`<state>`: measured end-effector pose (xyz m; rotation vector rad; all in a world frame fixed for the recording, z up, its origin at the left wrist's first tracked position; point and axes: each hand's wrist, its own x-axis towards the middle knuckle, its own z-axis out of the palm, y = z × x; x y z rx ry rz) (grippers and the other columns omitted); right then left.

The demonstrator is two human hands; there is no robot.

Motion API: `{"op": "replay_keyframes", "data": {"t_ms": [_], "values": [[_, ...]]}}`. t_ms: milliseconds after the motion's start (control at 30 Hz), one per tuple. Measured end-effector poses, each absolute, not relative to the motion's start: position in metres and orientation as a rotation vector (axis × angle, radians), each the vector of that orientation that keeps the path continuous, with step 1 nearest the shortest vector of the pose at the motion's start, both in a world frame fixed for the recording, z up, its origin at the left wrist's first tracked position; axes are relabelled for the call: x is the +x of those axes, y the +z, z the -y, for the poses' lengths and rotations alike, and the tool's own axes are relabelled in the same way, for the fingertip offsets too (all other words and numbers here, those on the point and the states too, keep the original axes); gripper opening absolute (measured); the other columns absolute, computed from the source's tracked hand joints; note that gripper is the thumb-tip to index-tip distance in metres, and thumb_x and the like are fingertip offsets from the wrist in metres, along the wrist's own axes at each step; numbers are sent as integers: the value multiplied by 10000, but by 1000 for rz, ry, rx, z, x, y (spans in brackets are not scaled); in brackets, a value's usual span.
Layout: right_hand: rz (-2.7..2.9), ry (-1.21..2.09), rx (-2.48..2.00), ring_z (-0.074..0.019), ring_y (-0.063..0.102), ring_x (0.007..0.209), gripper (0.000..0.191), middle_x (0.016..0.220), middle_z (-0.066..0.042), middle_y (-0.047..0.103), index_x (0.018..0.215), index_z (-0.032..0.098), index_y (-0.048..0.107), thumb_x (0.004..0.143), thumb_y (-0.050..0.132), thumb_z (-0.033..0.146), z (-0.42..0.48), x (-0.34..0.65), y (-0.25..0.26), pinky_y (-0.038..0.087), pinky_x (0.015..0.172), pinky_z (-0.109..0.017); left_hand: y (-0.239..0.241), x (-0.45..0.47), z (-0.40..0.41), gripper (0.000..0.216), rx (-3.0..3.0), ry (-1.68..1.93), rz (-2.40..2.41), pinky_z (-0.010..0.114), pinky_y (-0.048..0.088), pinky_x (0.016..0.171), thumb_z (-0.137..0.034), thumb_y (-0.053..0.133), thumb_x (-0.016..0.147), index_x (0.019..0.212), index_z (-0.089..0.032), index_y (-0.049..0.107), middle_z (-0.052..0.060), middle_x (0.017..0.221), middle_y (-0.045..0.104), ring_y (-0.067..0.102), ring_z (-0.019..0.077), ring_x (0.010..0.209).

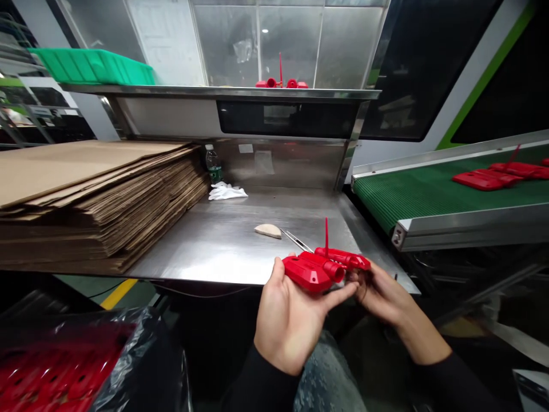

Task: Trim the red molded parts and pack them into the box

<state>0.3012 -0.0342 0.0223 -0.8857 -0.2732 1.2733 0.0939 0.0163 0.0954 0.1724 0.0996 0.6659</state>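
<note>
Over the front edge of the steel table (184, 252), both hands hold a red moulded plastic part (311, 272) with two joined halves and a thin red sprue standing up from its middle. My left hand (291, 320) cups the left half from below, thumb along its side. My right hand (380, 292) has its fingers curled around the right half; some fingertips are hidden beneath it. Just behind the part, metal tweezers (297, 240) lie on the table, partly covered by it. A pale half-round pad (268, 230) lies at the tweezers' tip.
Stacked cardboard sheets (141, 200) fill the table's left. A water bottle (213, 165) and white gloves (227, 191) stand behind. At right, a green conveyor (412, 194) carries red parts (486, 178). A green bin (94, 66) sits on the shelf; a plastic-lined container (146, 343) holds red parts lower left.
</note>
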Motion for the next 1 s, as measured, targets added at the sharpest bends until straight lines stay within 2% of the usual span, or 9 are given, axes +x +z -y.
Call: {"op": "replay_keyframes", "data": {"t_ms": [167,300,400,500,600,667,767,833,1000], "values": [[257,1299,-850,-103,600,598,155,695,1,683,865,180,718,889,591,265,42,310,-4,503,580,-208,94,99,-5,546,237,621,-85,676,408,1011,-457,324,1025,1424,-84,340,325,1346,547,536,460,1255],[289,1298,-856,-105,630,642,107,742,12,700,883,188,708,847,672,283,48,316,-17,537,647,-227,87,99,6,479,262,593,-122,635,439,965,-474,366,1019,1481,-391,271,160,1317,622,682,311,1023],[365,1255,-868,-95,623,633,119,734,23,691,862,182,701,783,758,251,53,313,-17,539,634,-215,79,97,11,513,314,543,-132,627,458,918,-516,370,1006,1490,-489,200,138,1357,604,705,274,915],[438,1237,-876,-107,637,645,157,757,15,710,805,205,714,698,828,209,58,303,-4,549,629,-206,72,90,12,564,368,497,-78,622,439,948,-486,395,1009,1516,-469,147,146,1359,605,700,280,977],[496,1249,-863,-114,665,705,159,862,3,739,883,252,736,742,803,222,61,294,9,559,650,-192,67,81,13,592,427,485,-44,660,381,1019,-379,442,1017,1534,-414,157,145,1425,557,608,335,1198],[533,1252,-840,-104,666,679,171,846,20,742,929,275,739,766,791,263,62,294,10,558,618,-181,61,75,13,649,471,516,-33,694,365,1025,-365,501,996,1543,-382,151,157,1459,522,565,381,1248],[582,1244,-784,-82,669,648,153,782,74,738,864,316,738,741,807,378,63,300,1,559,635,-171,52,67,11,757,519,581,-32,675,406,996,-405,545,971,1560,-333,76,200,1452,518,564,418,1238],[611,1253,-760,-81,686,696,193,797,70,748,849,311,740,755,769,477,65,303,-4,568,744,-195,46,64,6,781,514,609,-48,630,467,939,-459,528,967,1564,-284,56,228,1417,543,589,424,1201],[694,1298,-760,-152,714,936,470,1059,-16,763,1101,304,713,710,771,559,72,293,2,553,887,-270,40,56,-13,622,507,647,-143,530,567,710,-560,364,990,1497,-211,274,231,1313,615,664,434,1063]]}}
